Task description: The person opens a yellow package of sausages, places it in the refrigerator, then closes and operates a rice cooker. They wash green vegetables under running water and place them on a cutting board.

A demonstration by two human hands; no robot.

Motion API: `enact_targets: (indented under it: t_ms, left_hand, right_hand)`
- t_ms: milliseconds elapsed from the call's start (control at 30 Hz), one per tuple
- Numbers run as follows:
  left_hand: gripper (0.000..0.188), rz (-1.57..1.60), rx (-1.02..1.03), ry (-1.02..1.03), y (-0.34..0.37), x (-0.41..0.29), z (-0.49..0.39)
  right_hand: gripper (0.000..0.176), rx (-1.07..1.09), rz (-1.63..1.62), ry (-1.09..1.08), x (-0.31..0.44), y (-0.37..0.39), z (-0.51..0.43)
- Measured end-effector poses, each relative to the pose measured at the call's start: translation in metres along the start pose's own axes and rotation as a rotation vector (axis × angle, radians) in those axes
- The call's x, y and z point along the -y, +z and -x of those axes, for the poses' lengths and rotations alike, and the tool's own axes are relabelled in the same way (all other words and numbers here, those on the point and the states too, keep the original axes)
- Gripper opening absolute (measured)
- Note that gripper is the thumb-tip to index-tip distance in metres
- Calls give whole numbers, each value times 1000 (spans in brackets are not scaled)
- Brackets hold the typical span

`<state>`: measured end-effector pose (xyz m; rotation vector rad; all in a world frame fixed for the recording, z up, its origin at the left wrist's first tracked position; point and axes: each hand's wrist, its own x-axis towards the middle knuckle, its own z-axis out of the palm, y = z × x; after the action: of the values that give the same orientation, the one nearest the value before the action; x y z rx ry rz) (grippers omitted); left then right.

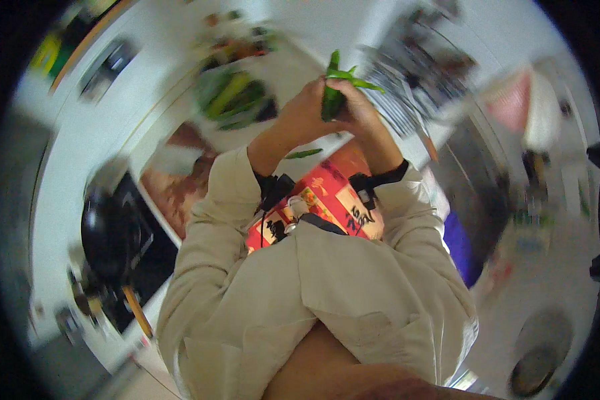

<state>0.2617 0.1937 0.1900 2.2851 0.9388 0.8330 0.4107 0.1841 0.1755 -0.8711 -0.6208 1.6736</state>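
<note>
My left hand (pixel 307 107) and my right hand (pixel 361 107) meet in front of me, holding a small bunch of green chili peppers (pixel 333 102) between them. The right thumb lies across the peppers, and several tips stick out above and to the right. Most of the fingers are hidden behind the peppers and the hands. Below the hands, a single green pepper (pixel 305 153) lies on the pale countertop (pixel 290 140). Black bands circle both wrists.
A clear bag of long green vegetables (pixel 232 100) lies ahead on the left. A black wok (pixel 111 232) sits on the dark cooktop (pixel 155 250). Right of the hands stands a metal dish rack (pixel 397 102). A bin (pixel 540 355) stands on the floor, lower right. Surroundings are blurred.
</note>
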Motion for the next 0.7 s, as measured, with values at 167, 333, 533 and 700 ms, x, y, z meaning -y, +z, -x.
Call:
enact_targets:
  t_ms: [167, 333, 533, 700]
  left_hand:
    - [75, 875, 326, 5, 124, -38, -4]
    - [59, 979, 399, -61, 230, -113, 2]
    - [33, 1390, 780, -425, 340, -213, -24]
    - [28, 1425, 1011, -769, 442, -266, -68]
  right_hand:
    - [28, -302, -112, -28, 13, -65, 106]
    - [48, -462, 97, -264, 43, -114, 218]
    - [63, -623, 348, -208, 88, -239, 345]
    - [64, -1095, 344, -274, 149, -436, 443]
